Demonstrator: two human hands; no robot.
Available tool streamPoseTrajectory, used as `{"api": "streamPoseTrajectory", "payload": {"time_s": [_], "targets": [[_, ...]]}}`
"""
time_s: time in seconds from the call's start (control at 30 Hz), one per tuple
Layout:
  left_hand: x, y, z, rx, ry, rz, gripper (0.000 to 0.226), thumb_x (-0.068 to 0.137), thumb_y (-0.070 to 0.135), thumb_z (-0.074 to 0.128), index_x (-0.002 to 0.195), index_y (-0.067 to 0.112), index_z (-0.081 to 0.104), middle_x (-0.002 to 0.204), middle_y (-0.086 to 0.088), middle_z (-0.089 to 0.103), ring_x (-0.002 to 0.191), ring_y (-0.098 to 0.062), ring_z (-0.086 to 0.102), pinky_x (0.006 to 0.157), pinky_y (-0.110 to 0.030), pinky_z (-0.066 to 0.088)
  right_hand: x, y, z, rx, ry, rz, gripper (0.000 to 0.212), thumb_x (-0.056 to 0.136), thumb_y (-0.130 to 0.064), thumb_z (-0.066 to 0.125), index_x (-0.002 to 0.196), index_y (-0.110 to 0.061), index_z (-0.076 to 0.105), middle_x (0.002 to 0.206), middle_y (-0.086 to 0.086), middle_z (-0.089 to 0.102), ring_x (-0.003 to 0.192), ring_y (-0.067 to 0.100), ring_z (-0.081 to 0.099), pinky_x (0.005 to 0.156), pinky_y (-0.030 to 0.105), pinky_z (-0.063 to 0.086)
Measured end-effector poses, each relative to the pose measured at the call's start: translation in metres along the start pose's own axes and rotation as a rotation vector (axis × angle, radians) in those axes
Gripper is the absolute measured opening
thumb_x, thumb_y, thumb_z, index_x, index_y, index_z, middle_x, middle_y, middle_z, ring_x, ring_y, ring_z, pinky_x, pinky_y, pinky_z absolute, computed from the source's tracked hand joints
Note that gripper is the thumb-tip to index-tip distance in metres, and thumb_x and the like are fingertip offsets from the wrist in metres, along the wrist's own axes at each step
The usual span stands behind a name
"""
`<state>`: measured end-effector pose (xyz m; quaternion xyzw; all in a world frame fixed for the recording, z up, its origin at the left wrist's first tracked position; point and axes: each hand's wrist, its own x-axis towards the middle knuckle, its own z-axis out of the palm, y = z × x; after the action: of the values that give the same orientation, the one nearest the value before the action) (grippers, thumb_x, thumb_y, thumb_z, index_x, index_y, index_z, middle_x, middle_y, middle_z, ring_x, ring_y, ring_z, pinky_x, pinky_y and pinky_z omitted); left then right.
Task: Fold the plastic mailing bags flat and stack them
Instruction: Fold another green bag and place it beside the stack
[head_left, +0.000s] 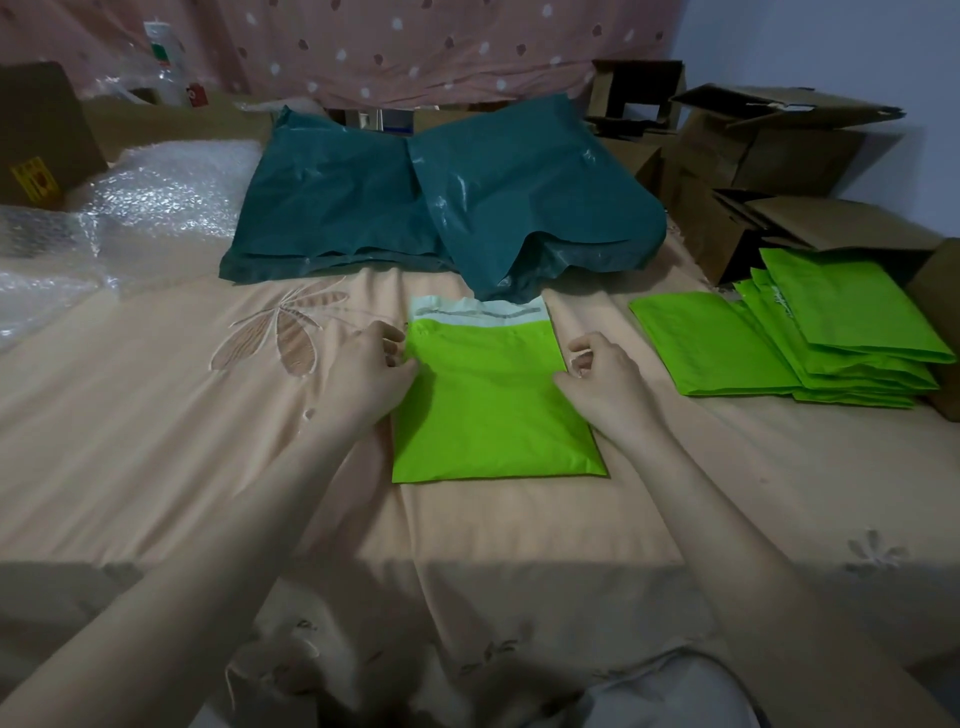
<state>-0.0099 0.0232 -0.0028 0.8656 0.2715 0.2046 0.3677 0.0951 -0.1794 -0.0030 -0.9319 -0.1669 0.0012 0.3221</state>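
Mid-task, by the look of things. One lime-green mailing bag (493, 410) flat on the peach bedsheet (156, 415), dead centre, white adhesive flap (480, 310) open at its far end and partly tucked under the teal bags. Not yet folded.

Left hand (371, 364) at the bag's left edge, fingers curled and seemingly pinching the plastic near the upper corner; exact contact hard to read. Right hand (597, 376) at the right edge, fingers loosely curled, thumb tip touching or just over the edge; grip or mere touch, cannot tell. Likely a grasp of both sides ahead of a fold.

Done so far: stack of folded green bags (857, 332) to the right, several layers, fanned rather than squared. One more folded green bag (711, 348) just beside that stack on its left, its right part tucked under the pile, not properly on top.

Left to do, as judged: fold the centre bag, move it onto the pile, square the pile. Beyond the centre bag, two large teal mailing bags (447, 202) puffed and rumpled, overlapping, unfolded; probably next in line, if part of the job.

Around the work area: bubble wrap (114, 218) at far left, cardboard boxes (753, 156) at far right and behind the stack, pink spotted cloth (415, 41) along the back.

Rough estimate: green lot nearly through, teal lot untouched.
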Motion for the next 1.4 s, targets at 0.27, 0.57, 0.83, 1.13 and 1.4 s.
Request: {"api": "streamPoseTrajectory", "payload": {"time_s": [0.27, 0.57, 0.83, 1.13, 1.4], "targets": [[0.005, -0.003, -0.004, -0.063, -0.062, -0.121, 0.042, 0.078, 0.021, 0.073, 0.117, 0.011, 0.061, 0.102, -0.007, 0.068, 0.1, -0.023, 0.061, 0.086, -0.03, 0.047, 0.017, -0.007, 0.003, 0.021, -0.044, 0.129, 0.053, 0.076, -0.012, 0.064, 0.126, -0.011, 0.045, 0.103, 0.01, 0.064, 0.102, 0.028, 0.058, 0.087, 0.037, 0.049], [0.004, -0.003, -0.012, -0.414, -0.099, -0.192, 0.016, 0.077, 0.01, 0.074, 0.07, 0.019, 0.062, 0.039, 0.014, 0.052, 0.035, 0.003, 0.044, 0.038, -0.009, 0.034, 0.012, -0.004, -0.005, 0.245, -0.024, 0.075, 0.01, 0.074, -0.007, 0.066, 0.067, -0.014, 0.066, 0.068, 0.008, 0.066, 0.068, 0.021, 0.056, 0.062, 0.029, 0.041], [-0.001, 0.025, -0.014, -0.665, -0.183, -0.23, 0.011, 0.089, 0.006, 0.056, 0.083, 0.015, 0.056, 0.076, -0.002, 0.067, 0.045, -0.003, 0.062, 0.046, -0.015, 0.049, 0.018, -0.01, -0.006, 0.52, -0.005, 0.179, 0.015, 0.083, -0.006, 0.053, 0.082, -0.02, 0.056, 0.06, 0.001, 0.06, 0.038, 0.015, 0.052, 0.037, 0.018, 0.034], [0.011, 0.023, -0.004, -0.953, -0.231, -0.405, 0.027, 0.093, 0.012, 0.028, 0.092, 0.007, 0.055, 0.091, -0.005, 0.067, 0.064, -0.008, 0.066, 0.063, -0.018, 0.051, 0.018, -0.022, -0.017, 0.799, -0.055, 0.305, 0.028, 0.097, -0.016, 0.026, 0.084, -0.008, 0.05, 0.107, 0.02, 0.066, 0.061, 0.022, 0.059, 0.054, 0.028, 0.045], [0.012, 0.017, -0.005, -0.803, -0.281, -0.376, 0.033, 0.088, 0.037, 0.058, 0.11, 0.012, 0.059, 0.099, 0.0, 0.064, 0.068, -0.012, 0.07, 0.058, -0.018, 0.055, 0.016, -0.018, -0.024, 0.865, -0.124, 0.343, 0.052, 0.101, -0.042, 0.02, 0.08, -0.009, 0.054, 0.093, 0.012, 0.064, 0.068, 0.021, 0.062, 0.057, 0.026, 0.045]]}}
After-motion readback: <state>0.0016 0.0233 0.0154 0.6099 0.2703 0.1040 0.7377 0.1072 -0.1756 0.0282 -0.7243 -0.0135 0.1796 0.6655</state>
